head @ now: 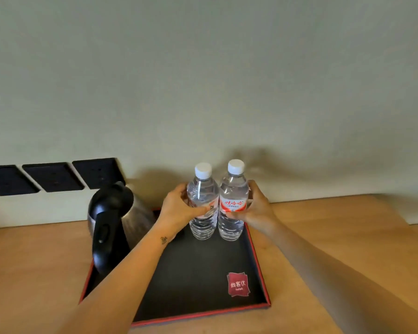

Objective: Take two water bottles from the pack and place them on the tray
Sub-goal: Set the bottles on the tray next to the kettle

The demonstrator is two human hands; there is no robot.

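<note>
Two clear water bottles with white caps and red-and-white labels stand upright side by side at the far end of a black tray (193,273) with a red rim. My left hand (179,208) wraps around the left bottle (202,225) at label height. My right hand (258,208) grips the right bottle (232,189) the same way. The two bottles touch each other, and their bases rest on the tray floor. No bottle pack is in view.
A steel kettle (114,220) with a black handle and lid stands on the tray's left side, close to my left forearm. A red logo patch (238,284) lies on the tray near its front right corner. Black wall sockets (53,177) sit on the wall behind the wooden counter (323,237).
</note>
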